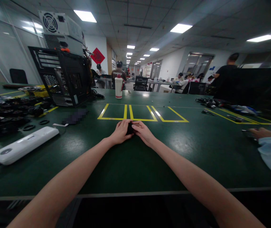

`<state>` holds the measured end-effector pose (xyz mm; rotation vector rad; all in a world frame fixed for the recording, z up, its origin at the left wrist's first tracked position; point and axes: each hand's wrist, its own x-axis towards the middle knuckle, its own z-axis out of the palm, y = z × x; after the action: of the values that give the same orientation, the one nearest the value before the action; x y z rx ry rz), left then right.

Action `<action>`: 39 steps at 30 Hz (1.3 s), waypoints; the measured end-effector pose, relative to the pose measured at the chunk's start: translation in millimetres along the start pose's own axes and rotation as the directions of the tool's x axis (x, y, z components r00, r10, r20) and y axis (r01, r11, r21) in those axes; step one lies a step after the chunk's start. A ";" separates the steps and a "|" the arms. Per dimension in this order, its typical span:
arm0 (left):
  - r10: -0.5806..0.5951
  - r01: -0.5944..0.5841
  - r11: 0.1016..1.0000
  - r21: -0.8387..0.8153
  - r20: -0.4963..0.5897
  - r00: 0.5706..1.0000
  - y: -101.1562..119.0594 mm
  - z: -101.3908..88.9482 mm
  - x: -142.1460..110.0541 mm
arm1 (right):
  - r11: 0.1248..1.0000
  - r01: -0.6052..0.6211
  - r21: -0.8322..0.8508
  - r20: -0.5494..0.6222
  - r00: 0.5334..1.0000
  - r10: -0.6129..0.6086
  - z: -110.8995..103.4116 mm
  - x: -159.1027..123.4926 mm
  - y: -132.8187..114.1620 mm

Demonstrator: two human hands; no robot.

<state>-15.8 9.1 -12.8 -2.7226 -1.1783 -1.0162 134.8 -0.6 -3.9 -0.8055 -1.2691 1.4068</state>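
Both my hands meet over the green table, just in front of the yellow tape outlines [138, 120]. Between them is a small black object [130, 128], mostly covered by fingers, so its kind cannot be made out. My left hand [121, 132] is closed around its left side, thumb toward me. From the right, the fingers of my right hand [143, 132] pinch its edge. The object is at or close to the tabletop; whether it rests there is hidden.
On the left lie a white power strip [26, 144], black rings [28, 127] and a heap of black parts [9, 115]. Behind them stands an open computer case [66, 79] with power supplies on top. A white cup [118, 88] is farther back. A co-worker's hand [261, 133] reaches in at right.
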 end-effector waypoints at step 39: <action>-0.017 0.017 1.000 0.002 0.011 1.000 -0.2 -0.3 0.9 | 1.000 0.006 0.006 0.007 1.000 -0.006 -5.5 3.4 6.4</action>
<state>-15.7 9.8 -12.1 -2.7248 -1.2048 -1.0024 137.6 4.8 -10.8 -0.7933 -1.2711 1.4087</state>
